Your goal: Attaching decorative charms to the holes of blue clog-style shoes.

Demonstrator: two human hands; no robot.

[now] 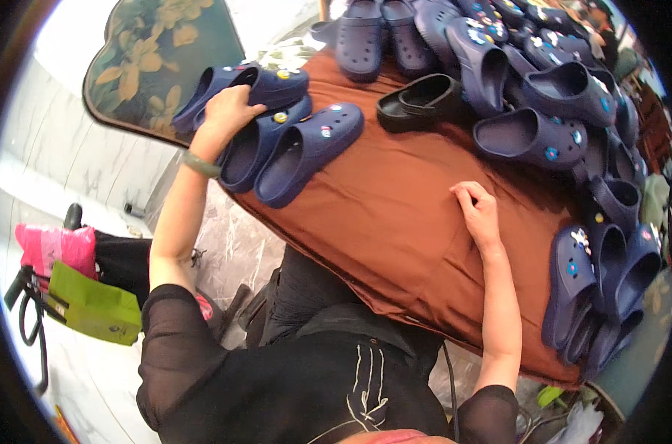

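My left hand [231, 115], with a green bangle [200, 164] at its wrist, reaches to the far left of the table. Its fingers close over the heel end of a navy clog [275, 86] decorated with a yellow charm. Part of another navy clog [202, 92] shows just left of that hand. Two more navy clogs lie side by side nearer me, one [267, 140] behind the other [310, 154]. Over the brown cloth, my right hand [480, 214] is closed, thumb and fingertips together; whatever they may pinch is too small to see.
The brown cloth [417, 174] covers the table. A black clog [419, 103] lies near its middle, beside a heap of navy clogs [532, 137] at the right. More clogs [573, 281] stand at the right edge. A flowered panel [158, 59], pink package [58, 248] and green bag [95, 303] are at left.
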